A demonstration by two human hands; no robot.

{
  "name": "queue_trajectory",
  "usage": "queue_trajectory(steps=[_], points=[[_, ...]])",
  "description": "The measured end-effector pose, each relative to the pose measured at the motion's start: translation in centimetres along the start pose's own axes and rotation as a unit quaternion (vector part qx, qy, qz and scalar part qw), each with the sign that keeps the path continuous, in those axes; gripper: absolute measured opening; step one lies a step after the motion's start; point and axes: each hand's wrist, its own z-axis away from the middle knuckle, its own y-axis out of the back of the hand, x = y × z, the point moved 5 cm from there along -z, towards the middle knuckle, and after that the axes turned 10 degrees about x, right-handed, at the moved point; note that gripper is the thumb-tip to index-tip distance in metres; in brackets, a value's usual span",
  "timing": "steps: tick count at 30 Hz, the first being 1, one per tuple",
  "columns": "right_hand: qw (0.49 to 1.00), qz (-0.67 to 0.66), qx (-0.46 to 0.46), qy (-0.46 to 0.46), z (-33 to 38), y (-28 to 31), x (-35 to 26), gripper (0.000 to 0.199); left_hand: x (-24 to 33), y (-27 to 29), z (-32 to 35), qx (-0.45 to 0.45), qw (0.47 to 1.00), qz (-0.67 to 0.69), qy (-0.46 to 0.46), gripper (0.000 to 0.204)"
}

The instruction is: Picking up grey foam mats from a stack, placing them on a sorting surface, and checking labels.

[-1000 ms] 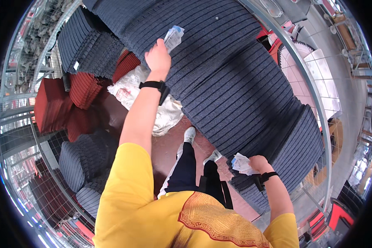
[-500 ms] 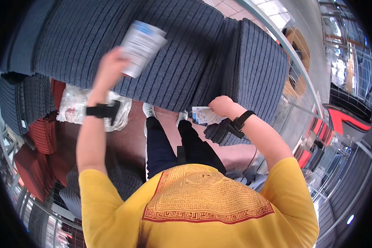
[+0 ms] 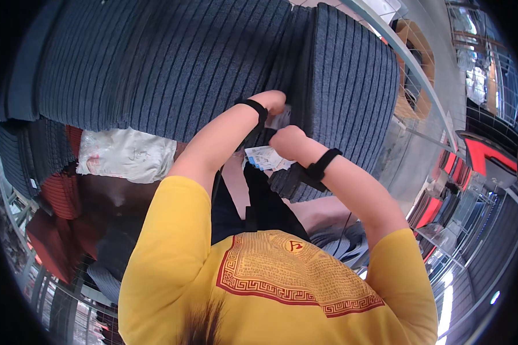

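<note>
My left hand (image 3: 275,102) reaches across to the fold between the dark grey ribbed mats (image 3: 207,63) and the standing mats (image 3: 351,75) on the right. Its fingers point down and are partly hidden. A pale printed card (image 3: 279,118), in shadow, shows below them and appears to be held there. Just nearer to me, my right hand (image 3: 288,142) is closed around a fanned bunch of white printed cards (image 3: 263,157) with some blue edges. The two hands are close together.
A white plastic-wrapped bundle (image 3: 128,154) lies at left below the mats. Red ribbed mats (image 3: 60,195) and other dark mats (image 3: 26,155) stand farther left. A metal rail (image 3: 411,63) runs along the right, with a brown ring-shaped object (image 3: 408,103) beyond it.
My left hand has swung right and down with its card, from over the mats at left into the fold beside my right hand. My right hand has shifted slightly left, still holding its cards.
</note>
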Motion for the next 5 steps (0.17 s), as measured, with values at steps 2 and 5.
queue_trajectory(steps=[2,5], points=[[1.000,-0.001,0.018,0.004,-1.3,0.3,-0.9,0.016,0.2,1.0,-0.2,0.030,0.999,0.018,0.001,0.018],[1.000,-0.020,0.023,-0.007,-3.3,1.0,-2.6,0.018,-1.0,1.1,-0.6,0.051,0.998,0.037,0.014,0.018]])
